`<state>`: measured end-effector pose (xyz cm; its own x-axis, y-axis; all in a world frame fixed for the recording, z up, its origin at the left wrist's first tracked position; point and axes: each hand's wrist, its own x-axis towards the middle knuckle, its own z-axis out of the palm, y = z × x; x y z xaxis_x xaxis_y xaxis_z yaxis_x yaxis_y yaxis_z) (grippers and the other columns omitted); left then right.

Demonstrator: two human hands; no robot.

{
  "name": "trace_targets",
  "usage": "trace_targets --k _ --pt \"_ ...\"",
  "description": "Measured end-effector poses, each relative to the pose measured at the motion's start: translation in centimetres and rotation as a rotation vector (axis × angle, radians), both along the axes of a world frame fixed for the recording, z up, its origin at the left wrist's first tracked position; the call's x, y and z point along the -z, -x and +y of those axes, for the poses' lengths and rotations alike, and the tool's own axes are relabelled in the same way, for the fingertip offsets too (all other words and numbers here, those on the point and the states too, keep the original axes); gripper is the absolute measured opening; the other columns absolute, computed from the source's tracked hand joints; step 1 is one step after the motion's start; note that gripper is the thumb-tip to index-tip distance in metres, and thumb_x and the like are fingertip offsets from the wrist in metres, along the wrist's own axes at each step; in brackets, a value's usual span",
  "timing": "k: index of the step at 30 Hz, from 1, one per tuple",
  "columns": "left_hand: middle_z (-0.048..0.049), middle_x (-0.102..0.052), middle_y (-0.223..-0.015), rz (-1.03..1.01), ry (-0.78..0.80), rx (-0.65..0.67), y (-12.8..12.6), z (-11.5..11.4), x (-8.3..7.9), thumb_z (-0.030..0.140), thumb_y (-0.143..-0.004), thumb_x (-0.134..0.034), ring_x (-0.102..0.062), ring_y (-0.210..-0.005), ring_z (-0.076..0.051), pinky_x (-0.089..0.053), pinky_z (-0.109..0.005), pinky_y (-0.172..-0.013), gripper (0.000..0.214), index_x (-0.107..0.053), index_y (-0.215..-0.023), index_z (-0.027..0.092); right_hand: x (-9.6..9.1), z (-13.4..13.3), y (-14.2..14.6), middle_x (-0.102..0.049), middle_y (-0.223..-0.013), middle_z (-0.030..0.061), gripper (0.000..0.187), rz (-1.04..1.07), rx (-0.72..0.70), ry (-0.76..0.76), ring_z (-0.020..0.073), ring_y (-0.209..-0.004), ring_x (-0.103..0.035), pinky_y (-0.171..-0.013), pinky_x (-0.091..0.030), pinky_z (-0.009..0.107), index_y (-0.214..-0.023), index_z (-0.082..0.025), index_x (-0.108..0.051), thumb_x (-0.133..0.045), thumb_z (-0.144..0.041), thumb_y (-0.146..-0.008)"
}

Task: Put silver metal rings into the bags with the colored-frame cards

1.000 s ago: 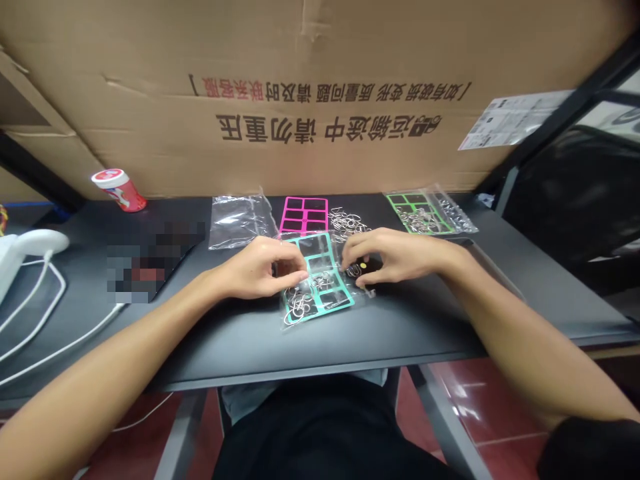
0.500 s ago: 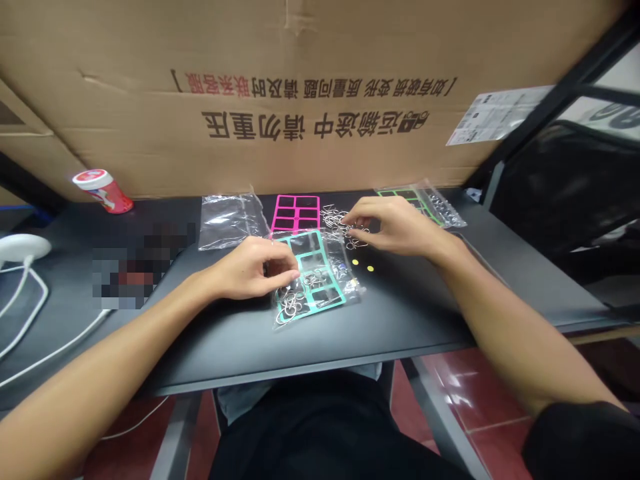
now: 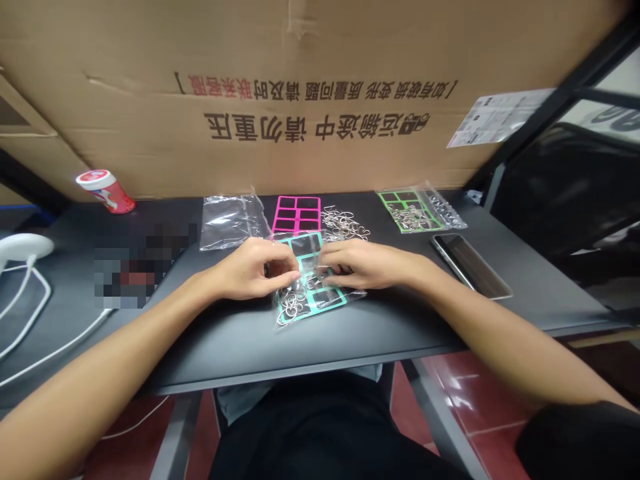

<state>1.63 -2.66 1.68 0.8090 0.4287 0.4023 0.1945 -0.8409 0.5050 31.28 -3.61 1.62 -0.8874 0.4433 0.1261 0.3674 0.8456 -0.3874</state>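
A clear plastic bag (image 3: 313,310) lies at the middle of the desk, holding a teal frame and a tangle of bent wire rings. My left hand (image 3: 255,269) pinches its left part, and my right hand (image 3: 357,265) has its fingers closed on its right part. What lies under my fingers is hidden. Just behind the bag sit a pink frame (image 3: 297,215) and a loose heap of wire rings (image 3: 345,224). A green frame with rings in a clear bag (image 3: 417,210) lies further right.
The black desk (image 3: 240,347) carries an empty clear bag (image 3: 230,223), a phone (image 3: 470,265) at right, a red-and-white can (image 3: 106,192), a pixelated object (image 3: 140,267), and a white device with cable (image 3: 25,247) at left. A large cardboard sheet (image 3: 300,87) stands behind.
My right hand has come down and left from above the loose rings onto the teal-framed bag. My left hand stays in place. The whole view has shifted slightly, and the phone now shows at right.
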Motion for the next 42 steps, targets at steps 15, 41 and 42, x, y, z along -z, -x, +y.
trace_targets --k 15,41,42 --pt "-0.0004 -0.074 -0.079 0.002 0.025 0.000 0.1 0.0 0.1 0.025 -0.101 -0.072 -0.066 -0.067 -0.011 -0.052 -0.022 -0.065 0.010 -0.075 -0.095 0.018 -2.7 1.2 -4.0 -0.078 -0.084 0.0031 0.009 0.212 0.432 -0.179 0.0168 -0.072 -0.067 -0.072 -0.051 0.031 -0.091 -0.020 -0.076 -0.067 -0.020 -0.092" --pt "-0.0010 -0.072 -0.076 -0.015 -0.009 0.005 -0.2 -0.2 -0.3 0.026 -0.103 -0.069 -0.062 -0.064 -0.011 -0.050 -0.023 -0.063 0.015 -0.074 -0.091 0.018 1.1 -0.6 1.1 -0.074 -0.120 0.0143 0.022 0.030 -0.062 -0.116 0.0225 -0.097 -0.072 -0.087 -0.059 0.035 -0.117 -0.016 -0.078 -0.059 -0.025 -0.110" --pt "-0.0009 -0.072 -0.077 -0.017 -0.008 0.006 -0.2 -0.2 -0.3 0.026 -0.102 -0.069 -0.062 -0.064 -0.011 -0.050 -0.023 -0.063 0.015 -0.074 -0.091 0.018 1.0 -0.6 1.1 -0.073 -0.118 0.0146 0.020 0.010 -0.055 -0.142 0.0222 -0.094 -0.071 -0.084 -0.058 0.034 -0.115 -0.015 -0.077 -0.059 -0.022 -0.109"
